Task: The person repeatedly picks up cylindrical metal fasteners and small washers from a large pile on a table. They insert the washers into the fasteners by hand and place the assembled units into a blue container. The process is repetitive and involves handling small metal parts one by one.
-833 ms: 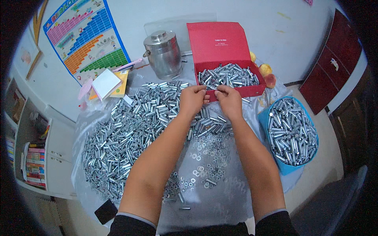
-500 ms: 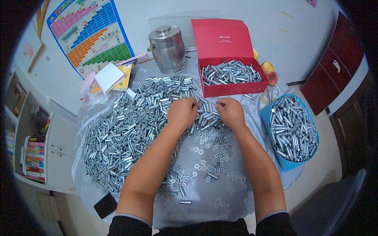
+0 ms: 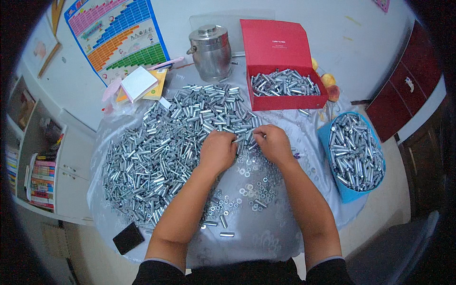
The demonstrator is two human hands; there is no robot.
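My left hand [image 3: 218, 148] is closed at the right edge of a large heap of silvery metal sleeves and bolts [image 3: 156, 152], its thumb and fingertips pressed together. Just across from it, my right hand [image 3: 274, 144] is also closed in a pinch, its fingertips turned toward the left hand. A narrow gap separates the two hands, with a few sleeves showing in it. Whatever the fingertips hold is too small and too covered to make out. Below the hands lie scattered washers and nuts [image 3: 260, 190], and a few loose sleeves [image 3: 223, 221] rest nearer me.
Behind the hands stands an open red box [image 3: 289, 103] filled with metal pieces. A blue bin [image 3: 352, 194] full of bolts is at the right. A lidded metal pot [image 3: 211, 57], notebooks [image 3: 139, 84] and a dark flat object [image 3: 128, 239] sit around the heap on the cloth-covered table.
Both hands have come nearer to me and slightly closer together. Fewer sleeves show between them, and more washers show beneath. The whole view has shifted a little.
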